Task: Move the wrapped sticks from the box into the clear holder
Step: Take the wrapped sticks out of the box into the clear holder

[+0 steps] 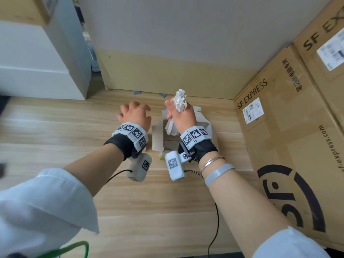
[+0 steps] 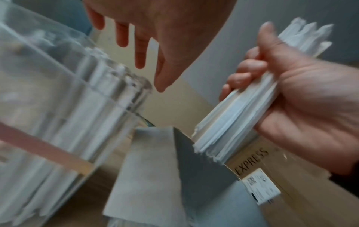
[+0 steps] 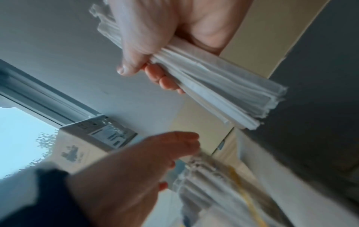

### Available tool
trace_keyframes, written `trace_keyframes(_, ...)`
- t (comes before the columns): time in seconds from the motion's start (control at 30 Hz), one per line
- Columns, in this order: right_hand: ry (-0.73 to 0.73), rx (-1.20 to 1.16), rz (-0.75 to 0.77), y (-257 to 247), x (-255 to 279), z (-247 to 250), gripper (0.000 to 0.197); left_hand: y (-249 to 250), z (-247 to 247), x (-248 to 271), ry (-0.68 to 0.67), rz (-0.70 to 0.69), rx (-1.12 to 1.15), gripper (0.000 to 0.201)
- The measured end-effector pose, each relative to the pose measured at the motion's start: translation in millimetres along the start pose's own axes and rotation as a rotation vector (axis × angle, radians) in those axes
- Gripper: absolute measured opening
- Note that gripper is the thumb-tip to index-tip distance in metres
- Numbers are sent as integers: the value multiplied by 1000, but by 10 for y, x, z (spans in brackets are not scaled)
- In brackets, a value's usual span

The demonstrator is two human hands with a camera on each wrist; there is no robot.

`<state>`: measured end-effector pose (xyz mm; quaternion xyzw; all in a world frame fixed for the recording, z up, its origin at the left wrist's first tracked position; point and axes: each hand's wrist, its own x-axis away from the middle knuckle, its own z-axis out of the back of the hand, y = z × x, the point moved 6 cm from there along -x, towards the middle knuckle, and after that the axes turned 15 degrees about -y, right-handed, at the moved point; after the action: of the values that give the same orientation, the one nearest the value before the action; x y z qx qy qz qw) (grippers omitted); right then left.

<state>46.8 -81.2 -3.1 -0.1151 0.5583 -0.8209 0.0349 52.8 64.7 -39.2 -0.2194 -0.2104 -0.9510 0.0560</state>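
My right hand (image 1: 181,116) grips a thick bundle of white paper-wrapped sticks (image 1: 179,99), lifted just above the small open cardboard box (image 1: 208,128). In the left wrist view the bundle (image 2: 231,121) slants through the right hand (image 2: 252,61) over the box flap (image 2: 155,169). My left hand (image 1: 137,112) hovers to the left with its fingers spread and holds nothing. Below it in the left wrist view stands the clear holder (image 2: 64,98), with wrapped sticks in it. The head view hides the holder under my left hand. The right wrist view shows the bundle (image 3: 217,87) and the holder (image 3: 205,188).
Large SF Express cartons (image 1: 283,131) wall off the right side. A cardboard panel (image 1: 167,75) leans on the back wall and a white cabinet (image 1: 41,67) stands at the left. The wooden surface (image 1: 149,205) stretches toward me; a green cable (image 1: 74,248) lies at the bottom left.
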Motion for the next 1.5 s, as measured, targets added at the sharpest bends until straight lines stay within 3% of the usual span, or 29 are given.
trace_keyframes(0.07,-19,-25,45,-147,-53,-113,38,-212,-16,-33,-123,91,46,40)
trace_keyframes(0.13,-42,-65,74,-265,-92,-236,35,-341,-51,-87,-207,89,166,41)
trace_keyframes(0.37,-135,-174,95,-387,-175,-679,38,-489,44,-98,-128,-7,327,27)
trace_keyframes(0.43,-169,-85,17,-290,-186,-767,39,-515,35,-99,-135,-22,322,24)
trace_keyframes(0.53,-201,9,-151,-30,-200,-835,25,-576,23,-135,-136,-39,315,26)
trace_keyframes(0.57,-211,63,-192,59,-201,-838,29,-594,21,-144,-141,-38,325,26)
trace_keyframes(0.67,-265,365,-185,196,-180,-820,43,-621,17,-163,-152,-28,333,27)
trace_keyframes(0.9,-387,817,-221,345,-179,-933,39,-588,-6,-182,-157,-12,355,25)
trace_keyframes(1.03,-359,694,-177,192,-176,-795,34,-492,42,-145,-141,2,393,27)
trace_keyframes(1.27,-196,465,-205,309,-99,-170,28,43,216,-22,80,-157,398,30)
trace_keyframes(1.4,-190,472,-342,623,12,116,29,416,-93,2,-108,-194,362,37)
trace_keyframes(1.5,-230,445,-410,813,106,207,32,504,-449,10,-326,-107,308,63)
